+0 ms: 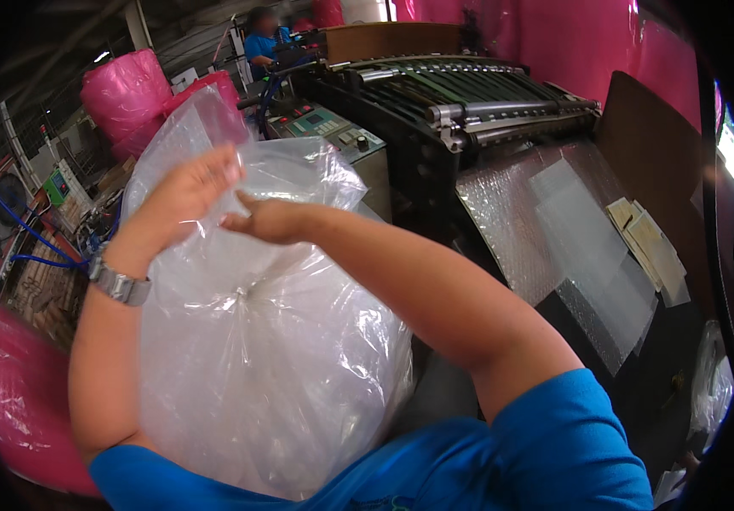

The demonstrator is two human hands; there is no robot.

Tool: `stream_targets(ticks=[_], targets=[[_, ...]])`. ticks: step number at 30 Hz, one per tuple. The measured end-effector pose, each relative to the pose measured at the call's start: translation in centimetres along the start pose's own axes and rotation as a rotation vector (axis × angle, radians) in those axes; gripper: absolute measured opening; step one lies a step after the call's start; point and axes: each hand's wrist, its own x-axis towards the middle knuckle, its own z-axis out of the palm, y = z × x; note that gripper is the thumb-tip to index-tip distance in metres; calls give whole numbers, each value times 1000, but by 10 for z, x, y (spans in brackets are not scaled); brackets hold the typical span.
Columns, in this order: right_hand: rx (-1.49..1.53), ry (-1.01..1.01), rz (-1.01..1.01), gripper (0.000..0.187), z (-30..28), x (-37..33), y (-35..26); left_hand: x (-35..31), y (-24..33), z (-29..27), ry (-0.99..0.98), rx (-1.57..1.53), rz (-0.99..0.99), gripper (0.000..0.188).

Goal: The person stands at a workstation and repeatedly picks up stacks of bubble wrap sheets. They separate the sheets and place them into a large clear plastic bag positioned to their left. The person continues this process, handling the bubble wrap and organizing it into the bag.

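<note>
A large, bulging clear plastic bag [264, 366] fills the space in front of me, its film drawn into creases at a gathered point in the middle. Loose film from its top stands up beyond my hands. My left hand [201, 189], with a metal watch [120, 281] on the wrist, is against this film and blurred by motion, so its grip is unclear. Close beside it, my right hand [269, 219] reaches across from the right, thumb and fingers bent in on the film. Whatever is inside the bag shows only as a pale, cloudy mass.
Beyond the bag stands a machine with rollers [503, 111] and a control panel [324, 128]. Bubble film sheets [529, 213] lie on the right, beside some cards [648, 247]. Pink wrapped rolls [128, 94] stand at the back left. A person in blue [260, 47] is far behind.
</note>
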Motion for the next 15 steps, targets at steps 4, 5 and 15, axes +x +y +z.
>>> stream_targets(ticks=[4,5,15], targets=[[-660,130,279,83,-44,-45,13,-27,-68,-15,-516,181,-75,16],[-718,183,305,77,-60,-51,24,-24,-67,-13,-514,260,-150,17],[-407,976,-330,42,-109,-163,25,-9,-254,-157,-815,1490,-84,27]])
